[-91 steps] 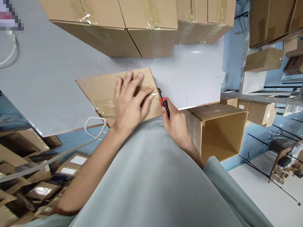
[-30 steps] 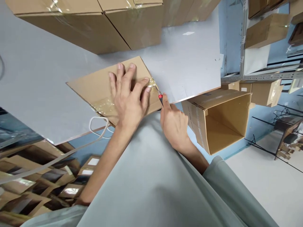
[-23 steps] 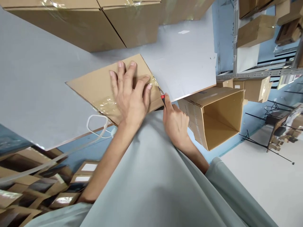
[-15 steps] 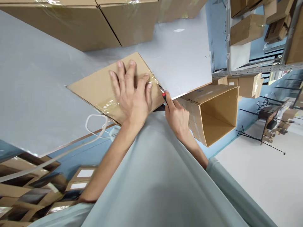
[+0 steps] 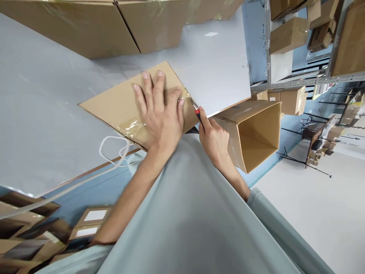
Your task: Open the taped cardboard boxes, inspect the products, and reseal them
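Note:
A taped brown cardboard box (image 5: 114, 102) lies at an angle at the front edge of the grey-white table (image 5: 51, 99). My left hand (image 5: 161, 110) rests flat on its top with the fingers spread. Closed in my right hand (image 5: 212, 137) is a box cutter (image 5: 197, 112) with a red and black handle. Its metal tip meets the box's right edge, beside a strip of shiny clear tape (image 5: 186, 95). More crinkled tape shows on the box left of my left wrist. My right palm hides most of the handle.
Large cardboard boxes (image 5: 156, 28) line the table's far side. An open carton (image 5: 258, 133) stands beyond its right end. A white cable (image 5: 104, 152) loops at the front edge. Shelving (image 5: 296, 82) with boxes is at right, and more boxes (image 5: 88, 224) lie lower left.
The view has shifted slightly, so the carton and shelving at right appear farther left. Both hands, the box and the cutter keep nearly the same positions; the cutter's tip stays at the box's edge.

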The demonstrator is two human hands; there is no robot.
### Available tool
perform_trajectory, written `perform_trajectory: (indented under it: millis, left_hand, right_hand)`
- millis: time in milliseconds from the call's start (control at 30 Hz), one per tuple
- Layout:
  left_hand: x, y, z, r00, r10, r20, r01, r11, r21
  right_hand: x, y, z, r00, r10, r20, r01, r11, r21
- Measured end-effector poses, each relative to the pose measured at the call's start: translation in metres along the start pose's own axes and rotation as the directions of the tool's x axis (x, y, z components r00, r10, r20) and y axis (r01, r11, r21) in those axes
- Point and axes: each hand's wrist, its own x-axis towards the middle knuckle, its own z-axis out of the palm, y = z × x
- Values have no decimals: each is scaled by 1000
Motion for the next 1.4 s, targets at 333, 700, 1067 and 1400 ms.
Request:
perform_trajectory:
  millis: [333, 700, 1067, 1400]
  left_hand:
    - [-2, -5, 0, 997, 68, -28, -70, 993, -91]
    - [-4, -4, 12, 998, 52, -35, -57, 988, -145]
    - [-5, -4, 8, 999, 21, -32, -25, 990, -136]
    - [-3, -3, 5, 1000, 0, -13, 1, 998, 68]
  right_hand:
    - [-4, 1, -8, 1000, 0, 0, 0, 1000, -14]
    - [6, -11, 36, 986, 95, -140, -79, 990, 119]
    - [14, 8, 45, 963, 168, -212, 26, 723, 690]
    - [18, 29, -16, 987, -127, -101, 152, 941, 304]
